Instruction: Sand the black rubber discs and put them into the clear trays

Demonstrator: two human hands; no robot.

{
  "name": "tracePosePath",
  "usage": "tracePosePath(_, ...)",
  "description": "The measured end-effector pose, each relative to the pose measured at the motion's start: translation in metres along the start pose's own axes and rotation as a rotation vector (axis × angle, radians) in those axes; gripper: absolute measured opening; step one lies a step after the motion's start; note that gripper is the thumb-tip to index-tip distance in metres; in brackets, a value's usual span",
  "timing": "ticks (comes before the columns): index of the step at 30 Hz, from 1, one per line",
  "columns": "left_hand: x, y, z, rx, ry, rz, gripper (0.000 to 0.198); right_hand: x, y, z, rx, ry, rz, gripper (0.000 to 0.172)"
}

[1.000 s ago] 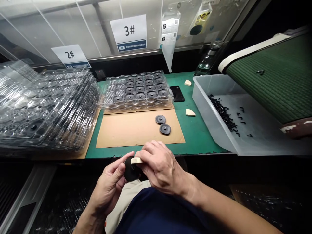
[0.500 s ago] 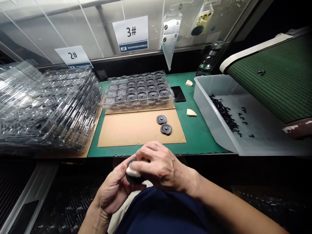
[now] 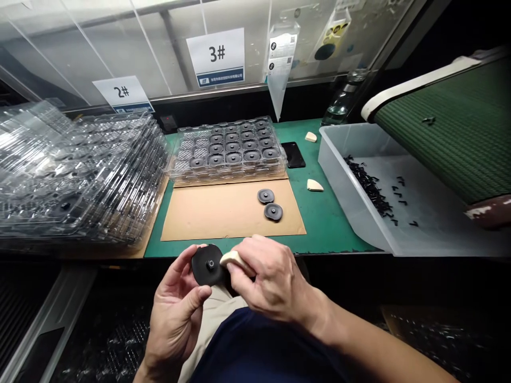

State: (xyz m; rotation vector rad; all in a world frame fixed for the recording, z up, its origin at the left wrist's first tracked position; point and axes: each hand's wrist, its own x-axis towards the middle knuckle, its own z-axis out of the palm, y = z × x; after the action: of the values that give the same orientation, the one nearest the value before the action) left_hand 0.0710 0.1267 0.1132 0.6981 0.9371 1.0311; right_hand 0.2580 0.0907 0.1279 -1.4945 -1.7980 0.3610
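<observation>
Below the table's front edge, my left hand (image 3: pixel 178 311) grips a black disc (image 3: pixel 206 266) by its rim, its face with a small central stub turned up. My right hand (image 3: pixel 271 279) pinches a cream-coloured wedge (image 3: pixel 235 260), whose tip is at the disc's right edge. Two similar dark discs, a rear one (image 3: pixel 265 196) and a front one (image 3: pixel 273 212), lie on the brown cardboard (image 3: pixel 211 213). Behind them a clear tray (image 3: pixel 227 171) holds several discs in its pockets; some pockets at its left have no disc.
Stacked clear trays (image 3: pixel 80 181) fill the left. A black phone (image 3: pixel 293 155) and two cream wedges (image 3: pixel 315 185) lie on the green table. At the right, a translucent bin (image 3: pixel 351 210) with small black parts stands beside a green conveyor (image 3: pixel 451 122). A bottle (image 3: pixel 339 106) is behind.
My right hand has moved slightly right with the wedge, off the disc's middle. My left hand has turned the disc, and its face and stub now show.
</observation>
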Motion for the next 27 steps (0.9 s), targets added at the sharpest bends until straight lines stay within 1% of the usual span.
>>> tracePosePath(2,0.001,0.001,-0.002,0.009,0.004,-0.011,0.061,-0.001,0.001,-0.002,-0.008,-0.004,0.028,0.026)
tracePosePath(4,0.001,0.001,-0.003,0.015,0.006,-0.016,0.06,-0.001,0.001,-0.002,0.099,-0.057,0.042,0.028)
tracePosePath(6,0.001,0.002,-0.004,0.009,-0.025,-0.038,0.06,-0.002,0.002,-0.001,0.185,-0.084,0.026,0.03)
tracePosePath(7,0.001,0.002,-0.005,0.007,-0.043,-0.059,0.06,-0.002,0.003,-0.001,0.178,-0.071,0.018,0.03)
tracePosePath(10,0.001,0.003,-0.006,0.009,-0.084,-0.143,0.06,-0.001,0.008,-0.001,0.059,0.013,0.029,0.029)
tracePosePath(11,0.001,0.003,-0.007,0.008,-0.092,-0.162,0.06,-0.001,0.009,-0.002,0.057,0.001,0.032,0.028)
tracePosePath(14,0.003,0.002,-0.012,-0.01,-0.114,-0.193,0.059,-0.002,0.011,-0.004,0.143,-0.104,-0.006,0.024)
tracePosePath(15,0.003,0.001,-0.014,-0.013,-0.123,-0.204,0.058,-0.003,0.011,-0.004,0.145,-0.108,-0.021,0.023)
tracePosePath(18,0.006,-0.001,-0.018,-0.018,-0.15,-0.246,0.056,-0.004,0.014,-0.005,0.037,-0.016,-0.012,0.024)
tracePosePath(19,0.006,-0.001,-0.019,-0.024,-0.154,-0.257,0.055,-0.005,0.015,-0.005,0.026,-0.009,-0.006,0.025)
tracePosePath(23,0.008,-0.001,-0.016,-0.077,-0.182,-0.288,0.047,-0.007,0.017,-0.007,0.15,-0.133,-0.043,0.016)
tracePosePath(25,0.008,0.0,-0.013,-0.09,-0.195,-0.303,0.043,-0.009,0.018,-0.008,0.123,-0.109,-0.041,0.014)
tracePosePath(27,0.008,0.0,-0.01,-0.094,-0.182,-0.313,0.039,-0.011,0.017,-0.009,0.086,-0.08,-0.028,0.018)
